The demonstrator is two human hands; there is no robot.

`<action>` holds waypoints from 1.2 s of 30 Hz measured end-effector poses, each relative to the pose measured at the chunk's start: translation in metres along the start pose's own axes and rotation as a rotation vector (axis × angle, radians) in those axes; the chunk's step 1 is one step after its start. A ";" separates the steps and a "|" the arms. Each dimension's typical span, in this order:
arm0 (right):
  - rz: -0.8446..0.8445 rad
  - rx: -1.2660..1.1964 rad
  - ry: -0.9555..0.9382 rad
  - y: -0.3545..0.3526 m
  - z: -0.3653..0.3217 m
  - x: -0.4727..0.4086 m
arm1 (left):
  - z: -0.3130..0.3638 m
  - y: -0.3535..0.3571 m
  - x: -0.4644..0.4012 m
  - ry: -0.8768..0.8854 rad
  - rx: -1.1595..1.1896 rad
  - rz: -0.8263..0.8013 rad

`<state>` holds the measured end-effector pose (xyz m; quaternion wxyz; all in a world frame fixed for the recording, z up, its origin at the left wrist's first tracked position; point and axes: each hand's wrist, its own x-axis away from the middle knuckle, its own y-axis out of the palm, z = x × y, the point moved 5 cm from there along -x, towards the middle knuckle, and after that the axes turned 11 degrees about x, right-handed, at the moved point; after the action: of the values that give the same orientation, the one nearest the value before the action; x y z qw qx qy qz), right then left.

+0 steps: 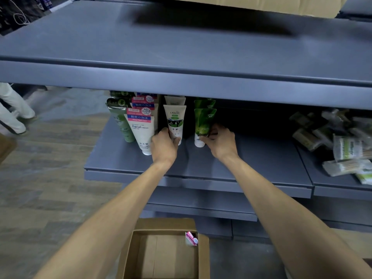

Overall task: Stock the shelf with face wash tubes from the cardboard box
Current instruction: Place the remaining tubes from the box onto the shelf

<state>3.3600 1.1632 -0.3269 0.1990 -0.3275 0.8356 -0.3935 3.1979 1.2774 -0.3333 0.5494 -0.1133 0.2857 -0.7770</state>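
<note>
Face wash tubes stand cap-down in rows on the grey middle shelf [251, 164]. My left hand [164, 147] grips the base of a cream tube with a green and black label [175, 122]. My right hand [220, 142] pinches the white cap end of a bright green tube [203, 123]. More tubes of each kind stand behind these two. To the left stand white "Facial cleanser" tubes [141, 129] with pink and blue tops and dull green tubes [122, 125]. The cardboard box [128, 256] sits open on the floor below, with one pink and white tube [191, 238] in its far right corner.
A wide grey upper shelf [181, 51] overhangs the tubes and hides the row backs. Packs of cotton swabs [346, 150] lie piled on the shelf's right part. A lower shelf [201, 210] juts out above the box. A person's legs [14, 111] are at far left on the wood floor.
</note>
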 end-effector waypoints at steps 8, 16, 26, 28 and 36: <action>0.010 -0.008 0.014 0.002 0.003 -0.002 | 0.000 0.001 -0.002 0.018 -0.041 -0.004; 0.032 0.003 0.019 0.004 0.002 -0.001 | 0.001 0.000 -0.002 0.018 -0.051 -0.013; 0.047 -0.018 0.037 0.006 0.001 0.003 | -0.005 -0.006 0.026 0.019 0.095 -0.038; 0.052 -0.021 0.041 0.005 -0.001 0.005 | -0.008 -0.011 0.034 0.046 0.078 -0.047; 0.032 -0.019 0.092 0.004 -0.005 0.027 | -0.009 -0.038 0.049 0.225 -0.057 -0.147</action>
<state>3.3365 1.1486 -0.3293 0.1635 -0.2973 0.8528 -0.3971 3.1453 1.2436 -0.3253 0.4520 -0.0616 0.3586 -0.8144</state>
